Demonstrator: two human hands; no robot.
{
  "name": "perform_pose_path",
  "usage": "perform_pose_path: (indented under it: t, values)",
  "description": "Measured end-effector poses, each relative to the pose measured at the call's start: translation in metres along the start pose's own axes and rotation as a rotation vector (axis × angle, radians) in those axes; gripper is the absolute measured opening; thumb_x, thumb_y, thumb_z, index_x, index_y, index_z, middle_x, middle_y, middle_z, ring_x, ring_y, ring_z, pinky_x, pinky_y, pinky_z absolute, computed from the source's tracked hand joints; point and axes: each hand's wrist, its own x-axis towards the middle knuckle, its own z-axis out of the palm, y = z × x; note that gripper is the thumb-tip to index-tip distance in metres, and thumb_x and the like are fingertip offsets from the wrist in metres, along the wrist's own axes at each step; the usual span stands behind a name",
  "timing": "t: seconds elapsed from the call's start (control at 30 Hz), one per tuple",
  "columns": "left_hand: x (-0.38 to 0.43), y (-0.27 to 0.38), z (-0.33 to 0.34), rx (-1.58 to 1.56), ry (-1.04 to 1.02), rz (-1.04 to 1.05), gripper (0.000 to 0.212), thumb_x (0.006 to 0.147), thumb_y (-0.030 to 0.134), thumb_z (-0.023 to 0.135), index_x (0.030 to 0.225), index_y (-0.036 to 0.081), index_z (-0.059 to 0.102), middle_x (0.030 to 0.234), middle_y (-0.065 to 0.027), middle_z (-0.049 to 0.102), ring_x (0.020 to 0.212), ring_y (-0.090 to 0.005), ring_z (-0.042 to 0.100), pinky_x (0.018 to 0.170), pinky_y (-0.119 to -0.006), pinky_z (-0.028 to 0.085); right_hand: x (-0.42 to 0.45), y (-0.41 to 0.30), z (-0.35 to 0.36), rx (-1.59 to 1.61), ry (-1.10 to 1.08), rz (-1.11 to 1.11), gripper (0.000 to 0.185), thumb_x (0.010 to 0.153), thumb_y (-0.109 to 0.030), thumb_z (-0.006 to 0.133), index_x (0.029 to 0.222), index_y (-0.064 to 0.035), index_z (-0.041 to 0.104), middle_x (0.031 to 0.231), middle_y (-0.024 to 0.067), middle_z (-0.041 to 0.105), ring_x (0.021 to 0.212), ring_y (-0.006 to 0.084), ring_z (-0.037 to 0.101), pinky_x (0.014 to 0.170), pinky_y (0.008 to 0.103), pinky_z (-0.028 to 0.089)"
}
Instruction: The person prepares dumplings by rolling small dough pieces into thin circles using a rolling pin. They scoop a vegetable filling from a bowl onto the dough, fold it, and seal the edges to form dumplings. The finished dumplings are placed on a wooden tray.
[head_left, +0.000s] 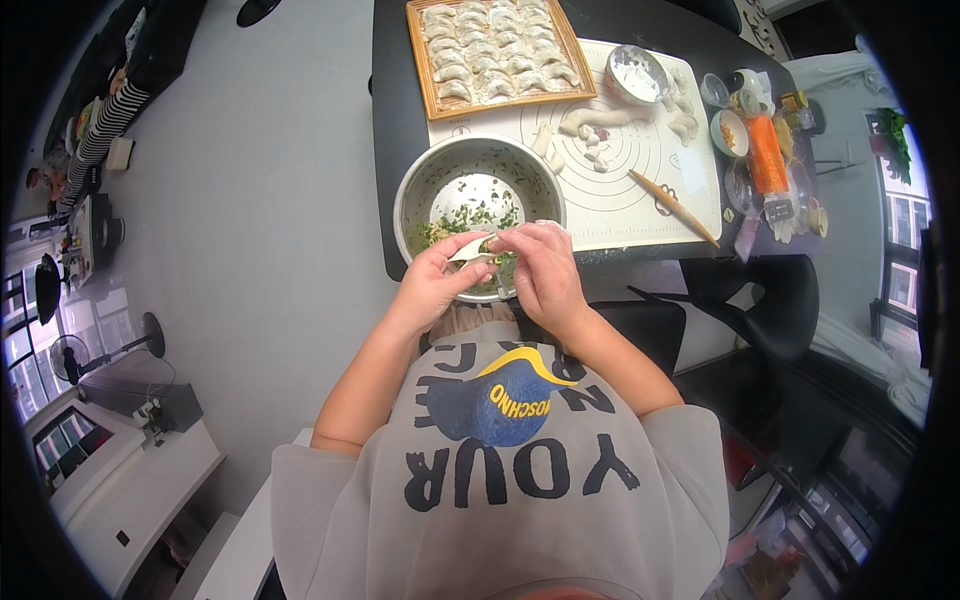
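My left hand (433, 283) holds a folded dumpling wrapper (472, 251) between thumb and fingers, over the near side of a large steel pot (406, 199). With its fingertips, my right hand (546, 270) pinches the wrapper's right edge. Inside the pot, chopped green filling (480, 214) clings to the wall and bottom. A metal utensil handle (502, 286) leans at the near rim, partly hidden by my hands. Beyond the pot, a bamboo tray (418, 64) carries rows of floured, crescent-shaped dumplings (499, 49).
On the white pastry mat (615, 217) lie a wooden rolling pin (675, 208), a dough roll (604, 120) and small dough pieces (596, 154). A flour bowl (637, 73) stands by the tray. Bowls and an orange packet (768, 154) crowd the table's right end. Black chairs (780, 307) stand to the right.
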Motion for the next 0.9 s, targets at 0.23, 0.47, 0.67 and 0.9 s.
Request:
perform_pose_path:
  t: [0.23,0.47,0.67,0.9]
  values:
    - [0.0,0.0,-0.001,0.002,0.008,-0.001,0.041,0.088,-0.001,0.059,0.128,-0.002,0.047,0.11,-0.0103,0.062,0.094,-0.0137,0.064,0.084,-0.026,0.053,0.003,0.002,-0.003,-0.002,0.0,0.019,0.041,0.074,0.004,0.053,0.114,-0.0056,0.057,0.094,0.0041,0.065,0.096,0.0257,0.057,0.09,0.0406,0.039]
    - [0.001,0.001,0.001,-0.015,0.023,0.0,0.038,0.089,-0.001,0.059,0.125,-0.002,0.049,0.111,-0.0097,0.061,0.094,-0.0133,0.063,0.084,-0.026,0.053,0.004,0.003,-0.004,0.008,-0.002,0.03,0.036,0.076,0.002,0.056,0.11,-0.0058,0.06,0.092,0.0039,0.065,0.093,0.0247,0.058,0.087,0.0384,0.039]
    - [0.002,0.002,0.0,-0.04,0.035,-0.015,0.036,0.089,-0.001,0.058,0.124,-0.002,0.049,0.11,-0.0103,0.062,0.093,-0.0137,0.063,0.084,-0.026,0.053,0.006,0.004,-0.01,0.079,0.045,0.1,0.031,0.077,-0.003,0.063,0.108,-0.0068,0.061,0.095,0.005,0.066,0.092,0.0253,0.058,0.086,0.0368,0.041]
    - [0.002,0.006,0.004,-0.078,0.029,0.006,0.037,0.088,-0.002,0.059,0.123,-0.003,0.049,0.109,-0.0103,0.062,0.093,-0.0133,0.063,0.083,-0.026,0.053,0.001,0.009,0.0,0.302,-0.09,0.422,0.025,0.076,-0.015,0.073,0.098,-0.0046,0.067,0.092,0.0083,0.066,0.092,0.0262,0.058,0.084,0.0356,0.044]
